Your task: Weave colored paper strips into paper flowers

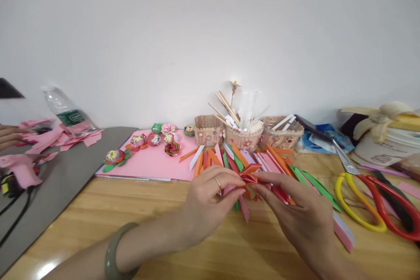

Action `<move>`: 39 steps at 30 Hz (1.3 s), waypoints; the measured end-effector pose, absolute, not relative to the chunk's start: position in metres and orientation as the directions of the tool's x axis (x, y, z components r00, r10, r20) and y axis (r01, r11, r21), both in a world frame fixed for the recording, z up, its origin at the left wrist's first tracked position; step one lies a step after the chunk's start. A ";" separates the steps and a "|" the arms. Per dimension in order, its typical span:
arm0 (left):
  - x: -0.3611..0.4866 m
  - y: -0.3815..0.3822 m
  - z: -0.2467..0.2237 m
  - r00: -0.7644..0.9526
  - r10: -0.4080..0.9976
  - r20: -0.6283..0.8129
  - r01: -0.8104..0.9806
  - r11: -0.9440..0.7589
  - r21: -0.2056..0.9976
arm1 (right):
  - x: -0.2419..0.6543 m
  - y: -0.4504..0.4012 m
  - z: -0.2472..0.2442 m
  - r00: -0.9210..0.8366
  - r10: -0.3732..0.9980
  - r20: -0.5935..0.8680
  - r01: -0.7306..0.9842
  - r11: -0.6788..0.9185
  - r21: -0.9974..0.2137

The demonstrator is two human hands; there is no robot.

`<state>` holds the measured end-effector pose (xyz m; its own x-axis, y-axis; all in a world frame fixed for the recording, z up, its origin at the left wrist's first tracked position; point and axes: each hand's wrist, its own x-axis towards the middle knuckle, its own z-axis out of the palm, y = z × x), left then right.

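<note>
My left hand (213, 205), with a ring on one finger and a green bangle at the wrist, pinches the left side of a small red and orange folded paper piece (250, 174). On its right side, my right hand (295, 210) grips the same piece between thumb and fingers. Both hands are close together above the wooden table (157, 223). Behind and below them lies a pile of folded paper strips (210, 157) in orange, green, pink, red and white. The fingers partly hide the held piece and the pile.
Three small baskets (209, 130) stand by the wall. Several paper flowers (172, 148) rest on pink sheets (144, 164). Scissors (357, 179) lie at right, near a banana (393, 116). At left are a bottle (70, 116), a pink glue gun (22, 168) and another person's hand (11, 136).
</note>
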<state>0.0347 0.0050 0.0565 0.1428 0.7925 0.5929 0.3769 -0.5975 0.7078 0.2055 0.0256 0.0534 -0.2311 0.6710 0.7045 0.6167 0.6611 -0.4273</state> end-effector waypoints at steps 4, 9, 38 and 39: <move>0.034 0.007 0.060 0.174 0.833 0.525 0.339 -0.551 0.763 | 0.206 0.025 0.055 -0.252 0.665 0.703 0.544 0.698 -0.465; 0.031 0.013 0.065 0.263 0.950 0.168 0.082 -0.196 0.977 | 0.204 0.026 0.065 -0.383 0.700 0.603 0.400 0.714 -0.575; 0.020 0.031 0.061 0.439 0.897 -0.053 -0.221 0.164 0.961 | 0.201 0.025 0.071 -0.480 0.837 0.264 0.320 0.447 -0.835; 0.020 0.030 0.061 0.440 0.897 -0.051 -0.221 0.163 0.962 | 0.201 0.025 0.070 -0.474 0.844 0.253 0.319 0.432 -0.844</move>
